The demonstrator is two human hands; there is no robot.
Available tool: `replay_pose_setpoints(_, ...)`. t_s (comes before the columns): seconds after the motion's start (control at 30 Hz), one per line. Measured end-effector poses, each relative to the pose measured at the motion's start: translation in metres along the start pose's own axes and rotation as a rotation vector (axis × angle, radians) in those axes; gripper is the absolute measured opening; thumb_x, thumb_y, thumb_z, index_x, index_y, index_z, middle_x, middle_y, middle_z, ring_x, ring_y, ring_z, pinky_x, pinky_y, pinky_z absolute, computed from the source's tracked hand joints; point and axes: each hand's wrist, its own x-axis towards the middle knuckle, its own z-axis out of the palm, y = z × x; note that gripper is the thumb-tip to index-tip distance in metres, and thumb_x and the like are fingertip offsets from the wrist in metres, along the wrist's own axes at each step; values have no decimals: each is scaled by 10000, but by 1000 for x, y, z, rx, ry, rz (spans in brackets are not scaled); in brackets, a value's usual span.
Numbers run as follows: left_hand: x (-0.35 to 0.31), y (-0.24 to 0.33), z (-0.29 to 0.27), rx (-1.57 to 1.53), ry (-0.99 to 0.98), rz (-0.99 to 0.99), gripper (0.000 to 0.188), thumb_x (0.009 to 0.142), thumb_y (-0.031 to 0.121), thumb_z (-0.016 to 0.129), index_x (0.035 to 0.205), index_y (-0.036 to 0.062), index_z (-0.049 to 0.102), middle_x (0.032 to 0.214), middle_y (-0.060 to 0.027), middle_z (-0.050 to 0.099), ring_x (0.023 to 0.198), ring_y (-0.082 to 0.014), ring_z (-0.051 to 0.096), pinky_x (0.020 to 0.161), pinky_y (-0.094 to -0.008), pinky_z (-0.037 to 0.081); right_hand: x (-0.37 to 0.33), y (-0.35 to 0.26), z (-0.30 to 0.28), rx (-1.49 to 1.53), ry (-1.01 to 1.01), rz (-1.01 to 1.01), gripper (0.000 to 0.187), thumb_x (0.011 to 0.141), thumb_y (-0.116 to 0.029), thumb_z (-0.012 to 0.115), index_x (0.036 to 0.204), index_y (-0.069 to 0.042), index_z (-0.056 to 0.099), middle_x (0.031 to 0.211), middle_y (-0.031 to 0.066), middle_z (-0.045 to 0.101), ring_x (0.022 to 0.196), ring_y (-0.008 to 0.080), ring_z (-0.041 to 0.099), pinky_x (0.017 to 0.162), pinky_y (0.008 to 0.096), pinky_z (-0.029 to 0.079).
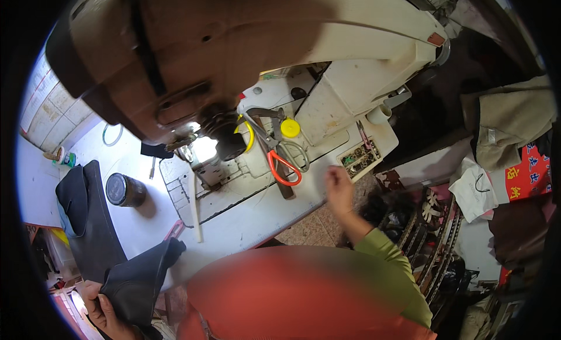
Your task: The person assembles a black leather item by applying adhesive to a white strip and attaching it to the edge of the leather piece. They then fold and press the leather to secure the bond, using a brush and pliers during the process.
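Observation:
At the lower left, my left hand (104, 309) is closed on the edge of a black leather-like piece (135, 277), its thumb on top. The piece's far corner reaches over the front edge of the white sewing-machine table (234, 226). My right hand (339, 191) is over the table's right front edge, beside a small tray (357, 162) of small metal parts. Its fingers are curled together; whether anything is in them is hidden. Left of it on the machine bed lie scissors (285, 168) with a red-orange handle loop and a yellow round cap (290, 128).
The sewing machine (234, 24) arches over the table, its lamp lit by the needle. A dark jar (125, 190), a white strip (194, 207) and black material (87, 211) are on the left. At right are a rack of dark items (429, 240) and cloth (508, 121).

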Motion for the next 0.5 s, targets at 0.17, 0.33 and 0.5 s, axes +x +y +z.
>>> replay_pose_setpoints(0.17,-4,7,7,48,78,-97,95,906,73,532,927,-15,561,929,-64,543,886,-172,475,865,-304,365,59,107,-84,-352,349,76,131,845,-89,607,971,-52,610,843,146,657,761,300,647,677,370,503)
replay_pose_setpoints(0.33,-5,11,7,53,158,-112,89,906,68,541,924,-14,571,921,-57,543,864,-161,470,838,-297,374,76,91,-86,-265,275,76,139,854,-102,629,980,-47,616,845,149,653,752,284,644,665,349,499)
replay_pose_setpoints(0.5,-3,10,6,102,221,-127,80,906,63,552,927,-9,579,914,-48,545,850,-150,475,824,-292,386,39,-1,-30,-191,-177,-239,223,792,-156,683,967,-35,619,888,133,634,717,283,621,651,351,506)
